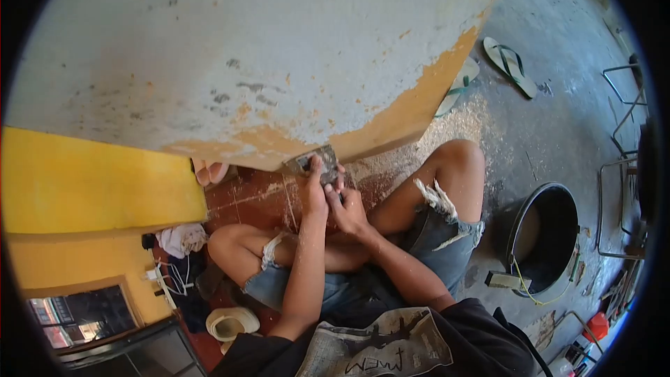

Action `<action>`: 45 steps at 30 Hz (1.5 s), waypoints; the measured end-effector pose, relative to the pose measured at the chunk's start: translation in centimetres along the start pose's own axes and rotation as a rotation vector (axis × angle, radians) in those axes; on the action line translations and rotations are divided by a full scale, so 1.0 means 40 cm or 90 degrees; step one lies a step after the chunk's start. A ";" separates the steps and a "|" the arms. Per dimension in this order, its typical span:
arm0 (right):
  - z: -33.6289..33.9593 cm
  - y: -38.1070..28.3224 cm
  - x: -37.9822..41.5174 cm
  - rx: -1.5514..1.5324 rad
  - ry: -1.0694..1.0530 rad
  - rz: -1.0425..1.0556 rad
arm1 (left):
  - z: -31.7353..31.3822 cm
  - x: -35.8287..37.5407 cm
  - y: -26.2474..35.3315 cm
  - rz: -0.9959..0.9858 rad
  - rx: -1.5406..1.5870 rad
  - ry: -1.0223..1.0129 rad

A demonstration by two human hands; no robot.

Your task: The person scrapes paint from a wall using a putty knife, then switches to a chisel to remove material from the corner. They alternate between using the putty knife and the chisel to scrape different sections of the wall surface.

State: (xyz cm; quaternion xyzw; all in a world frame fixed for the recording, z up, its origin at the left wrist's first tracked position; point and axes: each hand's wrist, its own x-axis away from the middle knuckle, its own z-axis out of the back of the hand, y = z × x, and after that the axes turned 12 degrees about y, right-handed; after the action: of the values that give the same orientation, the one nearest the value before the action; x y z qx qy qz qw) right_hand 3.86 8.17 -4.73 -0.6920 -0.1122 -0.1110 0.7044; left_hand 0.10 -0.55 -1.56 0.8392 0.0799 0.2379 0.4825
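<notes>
Both of my hands are on a flat, grey-smeared scraper (pixel 325 161) at the lower edge of a wall (pixel 279 42) with patchy grey and orange paint. My right hand (pixel 348 211) is closed around its handle, which is mostly hidden by the fingers. My left hand (pixel 315 192) grips the blade end, with the thumb lying along its face. Pale flakes (pixel 457 129) are scattered on the floor beside the wall, and dust speckles my forearms and knees.
A black bucket (pixel 516 237) stands to my right. Green-strapped flip-flops (pixel 513 66) lie beyond it. Metal-legged chairs (pixel 611 206) line the right side. A yellow ledge (pixel 98 181), white cables (pixel 178 279) and a rolled cream item (pixel 230 324) are at left.
</notes>
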 end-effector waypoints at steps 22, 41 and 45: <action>0.023 -0.065 0.009 0.116 0.036 0.130 | 0.000 0.008 0.027 -0.052 0.048 0.000; 0.199 -0.161 0.205 0.260 -0.310 0.151 | 0.207 0.126 0.092 0.033 -0.010 -0.154; 0.235 -0.062 0.270 0.009 -0.304 -0.152 | 0.225 0.110 0.069 -0.018 -0.085 -0.036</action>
State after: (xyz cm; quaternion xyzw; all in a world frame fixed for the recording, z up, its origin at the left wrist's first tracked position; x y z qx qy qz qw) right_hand 13.30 17.53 1.15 -0.6755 -0.3570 -0.0262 0.6446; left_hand 7.98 -7.33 -1.59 0.8102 0.0619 0.2119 0.5430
